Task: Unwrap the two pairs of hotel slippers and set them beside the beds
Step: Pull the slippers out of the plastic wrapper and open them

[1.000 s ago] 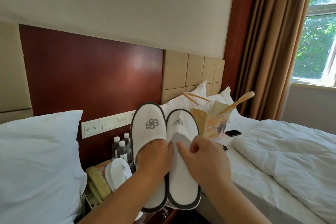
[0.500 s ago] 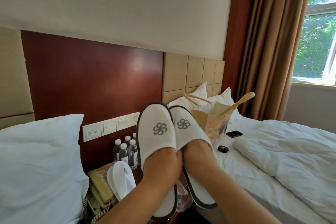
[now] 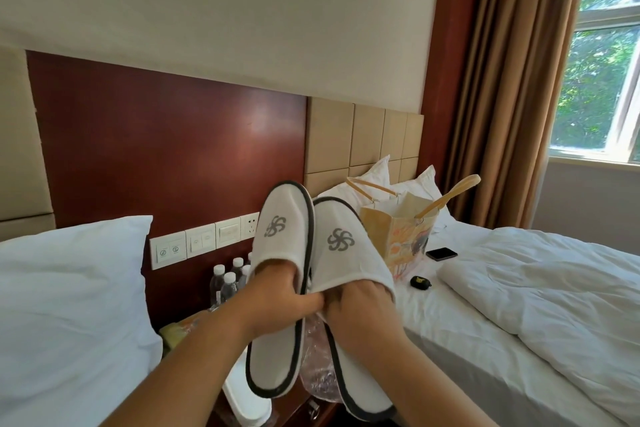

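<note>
**Item 1.** Left slipper [image 3: 280, 229]: white, dark trim, grey pinwheel emblem. Held toe-up in the air, overlapping the right end of the switch row [image 3: 204, 239]. The left hand [image 3: 277, 298] grasps it, fingers tucked inside the toe pocket, thumb reaching towards the neighbouring slipper.

**Item 2.** Right slipper [image 3: 346, 253]: same pattern, farther right of the switch row, side touching the left slipper. The right hand [image 3: 360, 308] grasps it, fingers pushed into its opening.

**Item 3.** Clear plastic wrapper [image 3: 317, 371]: crumpled, below and right of the switch row, under the gap between the 2 held slippers and partly hidden by them.

**Item 4.** Spare white slipper [image 3: 242, 395]: lies flat well below the switch row, largely covered by the left forearm. Whether 1 or 2 lie there cannot be told.

**Item 5.** Water bottles [image 3: 225, 281]: at least 4 white caps, directly beneath the switch row's right end. The left slipper blocks those farthest right.

**Item 6.** Pillow [image 3: 69, 288]: white, left of and below the switch row.

**Item 7.** Paper bag [image 3: 398, 236]: stands on the bed far right of the switch row, partly behind the right slipper. Top open, 2 handles splayed, contents not visible.

**Item 8.** Phone [image 3: 441, 253]: dark, flat on the sheet, right of the switch row beyond the bag. A small black object [image 3: 420, 281] lies near it.

**Item 9.** Duvet [image 3: 536, 288]: white, bunched, farthest right of the switch row.
</note>
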Available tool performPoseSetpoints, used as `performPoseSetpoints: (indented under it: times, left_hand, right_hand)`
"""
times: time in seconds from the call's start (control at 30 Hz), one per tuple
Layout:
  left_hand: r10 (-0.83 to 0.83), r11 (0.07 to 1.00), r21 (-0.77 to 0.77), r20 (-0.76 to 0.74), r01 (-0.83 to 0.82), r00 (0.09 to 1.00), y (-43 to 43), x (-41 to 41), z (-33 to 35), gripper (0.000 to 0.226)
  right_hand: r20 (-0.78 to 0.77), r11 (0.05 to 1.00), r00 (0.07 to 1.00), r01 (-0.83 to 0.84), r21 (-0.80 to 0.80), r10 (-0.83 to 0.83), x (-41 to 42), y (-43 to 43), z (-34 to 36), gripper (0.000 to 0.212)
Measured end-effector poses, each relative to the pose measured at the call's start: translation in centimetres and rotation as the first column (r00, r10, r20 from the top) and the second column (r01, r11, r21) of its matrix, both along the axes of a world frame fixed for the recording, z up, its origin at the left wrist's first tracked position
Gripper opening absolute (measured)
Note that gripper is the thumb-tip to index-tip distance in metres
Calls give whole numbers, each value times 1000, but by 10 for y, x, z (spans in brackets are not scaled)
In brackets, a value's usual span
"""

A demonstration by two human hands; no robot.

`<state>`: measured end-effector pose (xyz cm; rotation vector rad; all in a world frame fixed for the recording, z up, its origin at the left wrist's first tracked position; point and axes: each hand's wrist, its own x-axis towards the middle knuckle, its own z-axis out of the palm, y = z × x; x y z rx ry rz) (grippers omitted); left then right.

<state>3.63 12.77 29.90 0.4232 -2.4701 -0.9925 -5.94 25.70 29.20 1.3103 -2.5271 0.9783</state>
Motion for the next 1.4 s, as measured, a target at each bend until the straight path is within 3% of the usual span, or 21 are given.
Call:
performPoseSetpoints:
  times: [0.07,0.17,0.3,0.37,0.47,0.67,0.83,0.97,1.1,1.2,1.4]
  left_hand:
    - [-7,1000,10,12,7,1000,0,4,4,51]
    - [-24,999,40,19,23,1000,-1,9,5,60]
    - [18,998,64,59,-22,998,-5,6,2,44]
    - [53,997,47,119,-59,991,-6,2,1,39]
    - [125,992,-20,212,-124,969,-5,-3,3,4]
    - [291,947,-175,104,-270,951,-2,-13,-9,19]
    - [361,931,-110,131,-349,923,3,-22,-20,39]
    - [392,910,-149,1,-388,920,8,-25,-27,37]
    - [372,908,-166,-109,-385,922,16,-28,-30,37]
    - [359,907,-162,-179,-388,916,19,-28,-32,37]
    - [389,903,-110,-204,-416,898,25,-33,-36,36]
  right_hand:
    - [40,996,999,30,82,-33,2,0,3,65]
    - [36,981,989,136,138,-143,-1,3,9,25]
    - [85,972,971,228,-66,-222,-16,7,13,68]
    - [68,971,978,206,-124,-199,-19,7,12,73]
    - [67,961,978,204,-184,-195,-22,7,7,69]
    - [87,931,965,260,-256,-246,-20,5,-2,56]
    - [0,908,963,253,-336,-268,-12,4,-2,56]
    - [13,924,960,274,-267,-281,-9,0,0,46]
    - [47,941,967,255,-224,-251,-9,-4,2,30]
    - [0,940,966,254,-229,-260,-8,-5,2,5]
    - [-89,939,956,252,-233,-278,-8,-9,-14,14]
